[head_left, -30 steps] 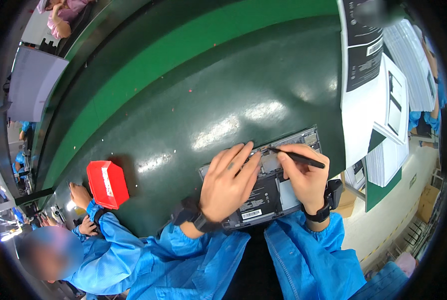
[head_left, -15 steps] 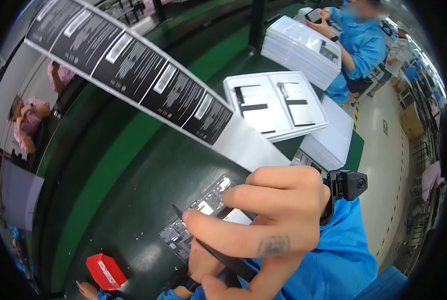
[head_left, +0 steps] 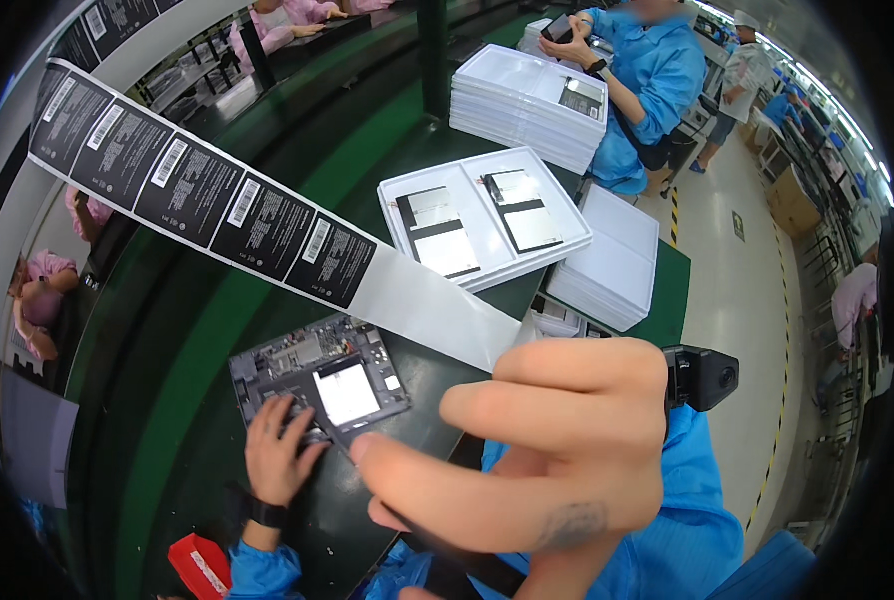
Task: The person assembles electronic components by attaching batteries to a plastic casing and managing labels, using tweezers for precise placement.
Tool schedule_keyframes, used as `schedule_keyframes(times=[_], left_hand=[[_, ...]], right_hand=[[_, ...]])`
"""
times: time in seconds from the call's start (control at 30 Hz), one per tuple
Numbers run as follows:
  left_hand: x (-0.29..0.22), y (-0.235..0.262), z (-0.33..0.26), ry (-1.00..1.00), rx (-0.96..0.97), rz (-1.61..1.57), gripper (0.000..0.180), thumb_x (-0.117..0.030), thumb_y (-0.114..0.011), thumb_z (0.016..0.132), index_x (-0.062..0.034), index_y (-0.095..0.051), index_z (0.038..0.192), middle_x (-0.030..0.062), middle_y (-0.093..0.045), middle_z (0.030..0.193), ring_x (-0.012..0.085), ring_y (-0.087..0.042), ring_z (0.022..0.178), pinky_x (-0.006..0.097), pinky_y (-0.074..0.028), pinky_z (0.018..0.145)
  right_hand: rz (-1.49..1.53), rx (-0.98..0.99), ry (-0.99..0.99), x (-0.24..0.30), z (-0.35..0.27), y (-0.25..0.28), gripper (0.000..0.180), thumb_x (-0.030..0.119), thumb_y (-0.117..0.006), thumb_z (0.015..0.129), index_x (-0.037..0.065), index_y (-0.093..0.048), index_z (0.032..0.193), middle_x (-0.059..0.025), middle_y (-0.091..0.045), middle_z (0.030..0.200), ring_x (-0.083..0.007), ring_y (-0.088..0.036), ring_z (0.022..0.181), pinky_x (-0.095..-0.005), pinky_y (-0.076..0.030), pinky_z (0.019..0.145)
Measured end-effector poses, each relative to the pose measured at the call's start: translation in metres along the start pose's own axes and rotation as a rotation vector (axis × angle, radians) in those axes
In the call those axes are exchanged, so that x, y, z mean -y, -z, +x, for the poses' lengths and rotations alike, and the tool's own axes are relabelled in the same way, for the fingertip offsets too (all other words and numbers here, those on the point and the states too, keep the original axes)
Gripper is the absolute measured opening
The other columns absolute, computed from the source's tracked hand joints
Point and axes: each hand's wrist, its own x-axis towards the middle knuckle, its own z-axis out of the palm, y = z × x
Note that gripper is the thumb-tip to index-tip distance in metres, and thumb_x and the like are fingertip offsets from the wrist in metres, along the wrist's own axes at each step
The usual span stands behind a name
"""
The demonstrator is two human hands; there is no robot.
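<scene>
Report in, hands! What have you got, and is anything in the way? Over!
Left hand, fingers spread, over open grey device. Right hand gripping black tool. Label strip close beyond device, not across its middle.

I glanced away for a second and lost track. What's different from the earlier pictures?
The right hand has left the opened device and now shows large, close to the camera. The left hand has drawn back toward the device's near left corner. The view has swung right, bringing the label strip and white tray further into sight. Unchanged: the right fingers hold the black pen-like tool.
</scene>
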Motion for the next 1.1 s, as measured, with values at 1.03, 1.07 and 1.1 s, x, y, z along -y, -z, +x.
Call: schedule_keyframes(times=[1.03,1.07,1.1], left_hand=[[0.111,-0.034,0.070,0.210,-0.364,0.170,0.040,-0.027,-0.074,0.092,-0.0203,-0.068,0.130,0.0104,-0.059,0.136,0.0347,-0.051,0.133,0.055,-0.036,0.116],[0.118,-0.036,0.067,0.281,-0.395,0.137,0.039,-0.028,-0.074,0.092,-0.0194,-0.068,0.130,0.0108,-0.059,0.137,0.0355,-0.051,0.134,0.055,-0.038,0.115],[0.123,-0.036,0.066,0.348,-0.429,0.103,0.039,-0.028,-0.075,0.091,-0.0185,-0.069,0.129,0.0112,-0.059,0.137,0.0364,-0.050,0.135,0.054,-0.039,0.114]], right_hand=[[0.444,0.864,-0.911,-0.018,-0.175,-0.115,0.061,0.017,-0.070,0.095,-0.004,-0.044,0.146,-0.0123,-0.063,0.069,-0.0316,-0.065,0.058,-0.0386,-0.050,0.056],[0.417,0.907,-0.887,-0.018,-0.178,-0.126,0.059,0.018,-0.073,0.094,-0.005,-0.048,0.142,-0.0127,-0.062,0.065,-0.0304,-0.065,0.057,-0.0377,-0.051,0.057],[0.419,0.921,-0.878,-0.018,-0.178,-0.135,0.059,0.018,-0.073,0.094,-0.005,-0.048,0.142,-0.0127,-0.062,0.065,-0.0304,-0.065,0.057,-0.0377,-0.051,0.057]])
